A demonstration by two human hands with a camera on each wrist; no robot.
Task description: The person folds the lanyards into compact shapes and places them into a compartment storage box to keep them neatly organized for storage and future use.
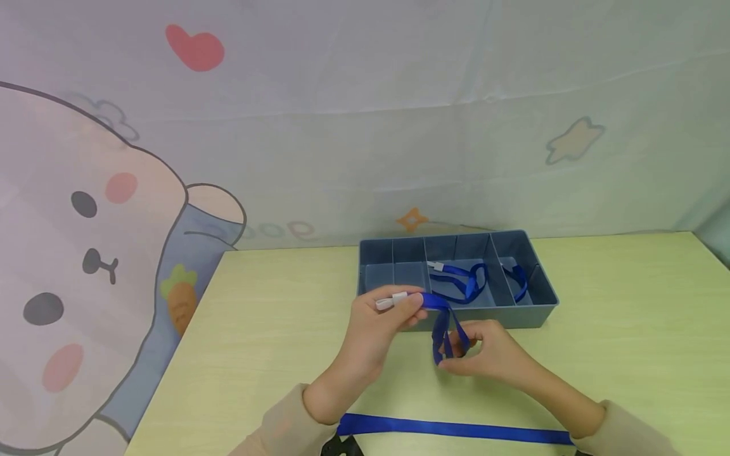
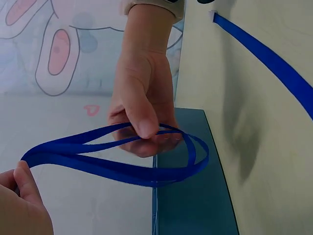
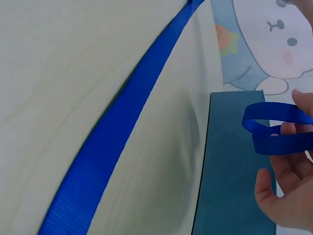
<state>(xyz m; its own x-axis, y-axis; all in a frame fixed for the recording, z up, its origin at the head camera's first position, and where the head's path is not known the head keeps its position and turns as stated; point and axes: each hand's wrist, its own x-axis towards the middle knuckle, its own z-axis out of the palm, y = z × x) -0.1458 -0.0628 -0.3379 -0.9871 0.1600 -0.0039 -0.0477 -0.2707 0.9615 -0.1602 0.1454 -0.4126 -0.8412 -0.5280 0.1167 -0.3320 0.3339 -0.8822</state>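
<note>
My left hand [image 1: 379,329] pinches a blue lanyard [image 1: 435,302] near its white clip [image 1: 392,300], between thumb and forefinger, just in front of the box. From that grip the lanyard's folded loops hang to the right. My right hand [image 1: 493,354] has its curled fingers in among these loops, with the thumb at their lower end. In the left wrist view the loops [image 2: 122,171] stretch from the left hand [image 2: 24,208] across to the right hand [image 2: 146,98]. The right wrist view shows fingers of the right hand [image 3: 293,200] inside a loop [image 3: 279,144].
Behind the hands stands a blue-grey divided box [image 1: 485,316]. One lanyard [image 1: 470,285] lies coiled in its middle compartment, another [image 1: 519,282] in the right one. Along the table's near side a blue strap [image 1: 456,427] lies stretched out. A printed cloth [image 1: 365,126] hangs behind the table.
</note>
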